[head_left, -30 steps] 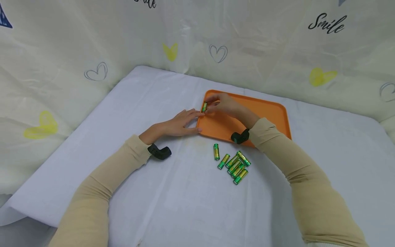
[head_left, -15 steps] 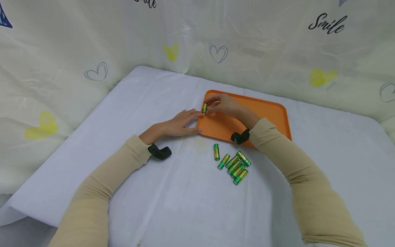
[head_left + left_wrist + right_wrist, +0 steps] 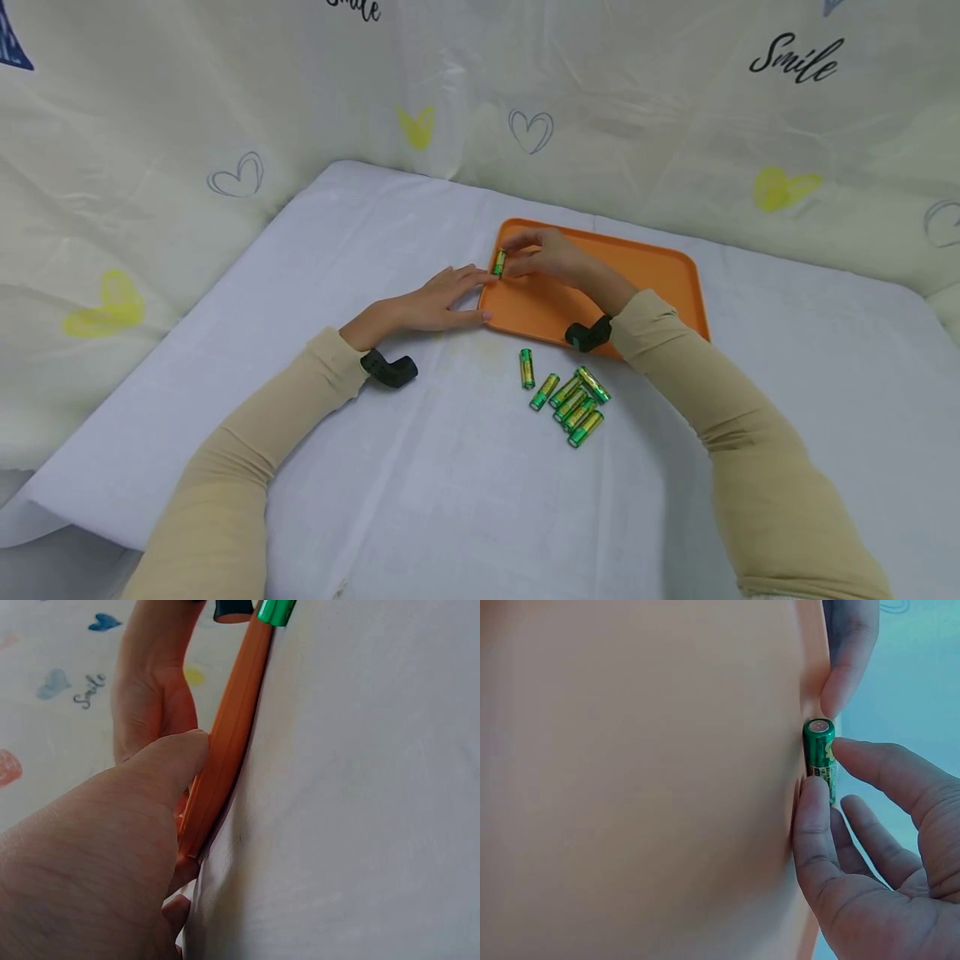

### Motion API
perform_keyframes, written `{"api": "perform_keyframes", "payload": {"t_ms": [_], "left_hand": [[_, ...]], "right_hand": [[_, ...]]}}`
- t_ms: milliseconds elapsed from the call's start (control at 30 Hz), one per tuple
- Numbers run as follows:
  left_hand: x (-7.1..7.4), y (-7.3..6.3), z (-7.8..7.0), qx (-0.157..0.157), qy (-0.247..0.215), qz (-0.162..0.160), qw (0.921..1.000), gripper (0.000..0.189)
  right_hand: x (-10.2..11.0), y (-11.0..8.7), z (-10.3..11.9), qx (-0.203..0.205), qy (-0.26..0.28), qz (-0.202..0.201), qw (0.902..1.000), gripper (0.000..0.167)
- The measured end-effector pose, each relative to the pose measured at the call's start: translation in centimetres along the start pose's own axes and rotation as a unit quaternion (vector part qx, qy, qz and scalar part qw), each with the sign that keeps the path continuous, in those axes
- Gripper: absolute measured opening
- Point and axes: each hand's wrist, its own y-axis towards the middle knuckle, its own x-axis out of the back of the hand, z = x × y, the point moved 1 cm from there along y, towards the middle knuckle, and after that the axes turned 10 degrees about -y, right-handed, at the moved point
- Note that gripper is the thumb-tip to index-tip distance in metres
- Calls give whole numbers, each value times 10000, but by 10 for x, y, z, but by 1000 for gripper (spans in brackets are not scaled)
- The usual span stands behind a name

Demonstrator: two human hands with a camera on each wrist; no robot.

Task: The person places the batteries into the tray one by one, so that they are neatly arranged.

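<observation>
A green and gold battery [image 3: 499, 262] stands at the left rim of the orange tray [image 3: 652, 275]. My right hand [image 3: 551, 257] reaches over the tray, and its thumb and forefinger pinch this battery [image 3: 819, 746] lightly in the right wrist view. Outside the tray's left edge lies my left hand [image 3: 435, 302], its fingers extended and touching the rim. In the left wrist view the thumb of the left hand [image 3: 97, 825] rests against the tray's side [image 3: 232, 720]. The right hand's other fingers are partly hidden in the head view.
Several loose green batteries [image 3: 573, 406] lie on the white cloth [image 3: 450, 492] in front of the tray, most of them bunched together. A pale curtain [image 3: 637, 108] with hearts and lettering hangs behind the table. Each wrist carries a black camera mount [image 3: 390, 369].
My right hand has shifted very slightly to the right, showing more of the battery at the rim. The left hand and the loose batteries have stayed put.
</observation>
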Motion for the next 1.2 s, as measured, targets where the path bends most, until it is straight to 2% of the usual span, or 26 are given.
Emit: {"api": "perform_keyframes", "payload": {"t_ms": [367,633,867,1067,1200], "left_hand": [[-1,1,1,53,52,0,10000,68],[-1,0,-1,71,-15,14,10000,68],[0,2,0,94,-18,34,9999,68],[0,3,1,-36,-6,30,10000,69],[-1,3,2,-187,34,22,9998,68]], "right_hand": [[2,-9,0,-21,-42,51,10000,48],[2,-20,3,-41,-380,118,9992,43],[3,-32,6,202,-426,176,9987,45],[2,-45,8,563,-9,311,9979,45],[0,-53,6,702,-132,348,9968,42]]}}
